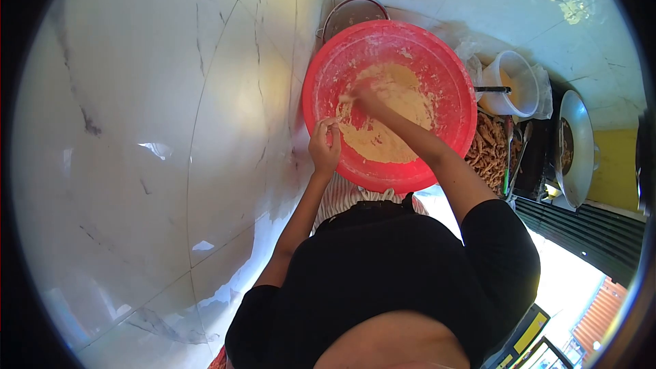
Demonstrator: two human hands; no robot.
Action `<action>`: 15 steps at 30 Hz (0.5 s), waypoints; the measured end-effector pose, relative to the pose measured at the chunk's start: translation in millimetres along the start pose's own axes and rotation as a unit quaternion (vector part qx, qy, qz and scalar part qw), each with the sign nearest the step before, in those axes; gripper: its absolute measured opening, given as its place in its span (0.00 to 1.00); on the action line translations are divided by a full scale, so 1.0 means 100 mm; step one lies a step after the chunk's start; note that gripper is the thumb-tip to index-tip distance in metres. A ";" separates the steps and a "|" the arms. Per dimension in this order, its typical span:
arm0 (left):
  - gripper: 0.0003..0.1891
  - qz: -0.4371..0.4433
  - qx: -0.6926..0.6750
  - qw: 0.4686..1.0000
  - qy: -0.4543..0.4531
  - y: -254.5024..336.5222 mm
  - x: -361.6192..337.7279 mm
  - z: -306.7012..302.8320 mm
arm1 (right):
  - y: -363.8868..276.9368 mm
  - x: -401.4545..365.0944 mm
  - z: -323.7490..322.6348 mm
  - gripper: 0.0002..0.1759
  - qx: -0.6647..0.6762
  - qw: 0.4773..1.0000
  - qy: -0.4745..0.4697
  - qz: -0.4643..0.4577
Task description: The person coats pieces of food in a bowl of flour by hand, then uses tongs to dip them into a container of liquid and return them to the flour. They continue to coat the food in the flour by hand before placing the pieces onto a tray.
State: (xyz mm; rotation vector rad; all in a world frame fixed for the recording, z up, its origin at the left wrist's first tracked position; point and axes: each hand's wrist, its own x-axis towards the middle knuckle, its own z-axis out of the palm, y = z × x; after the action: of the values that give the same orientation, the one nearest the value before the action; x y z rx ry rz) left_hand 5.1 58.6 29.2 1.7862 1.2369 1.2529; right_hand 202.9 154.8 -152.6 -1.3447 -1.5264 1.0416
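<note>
A large red plastic basin (459, 96) stands in front of me, with pale yellow flour-like powder (393, 140) spread over its bottom and smeared up its walls. At the basin's left rim, my left hand (325, 147) is closed, its fingers and thumb gripping the edge. My right hand (364, 93) reaches inside, over the left part of the powder. Motion smears its fingers, so whether they hold anything is not visible.
Right of the basin lies a heap of brown fried-looking strips (486, 154) with tongs (521, 157). Behind stands a white tub (514, 85) of yellowish contents. A metal wok (578, 150) sits farther right. A marbled tile wall (137, 130) closes the left side.
</note>
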 end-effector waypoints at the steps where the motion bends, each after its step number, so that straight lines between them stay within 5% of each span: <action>1: 0.05 -0.003 -0.002 1.000 0.000 -0.02 0.00 0.01 | -0.35 -0.14 -0.02 0.07 -0.132 0.985 -0.049 -0.098; 2: 0.05 -0.002 0.005 1.000 0.001 -0.03 -0.01 0.01 | -0.60 -0.30 0.01 0.07 -0.259 0.941 -0.098 -0.193; 4: 0.05 -0.001 0.010 1.000 0.003 -0.05 -0.02 0.01 | -0.69 -0.54 0.11 0.06 -0.207 0.946 -0.245 -0.044; 6: 0.05 0.008 0.022 1.000 0.007 -0.05 -0.02 0.00 | -0.60 -0.85 0.09 0.05 -0.282 0.893 -0.258 -0.239; 10: 0.05 -0.001 -0.011 1.000 0.016 -0.05 -0.01 0.02 | -0.74 -1.06 -0.15 0.06 -0.200 0.902 -0.285 -0.255; 13: 0.05 -0.014 -0.007 1.000 0.010 -0.06 -0.03 0.01 | -0.84 -0.90 -0.40 0.09 -0.279 0.889 -0.282 -0.229; 15: 0.05 0.002 0.015 1.000 0.015 -0.07 -0.03 0.01 | -0.82 -0.76 -0.55 0.11 -0.179 0.960 -0.216 0.017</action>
State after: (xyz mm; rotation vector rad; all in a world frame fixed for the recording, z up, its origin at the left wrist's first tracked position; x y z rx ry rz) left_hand 3.6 58.4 21.2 1.7982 1.2761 1.2728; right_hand 235.6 76.0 -62.2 -1.4513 -2.1035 1.1728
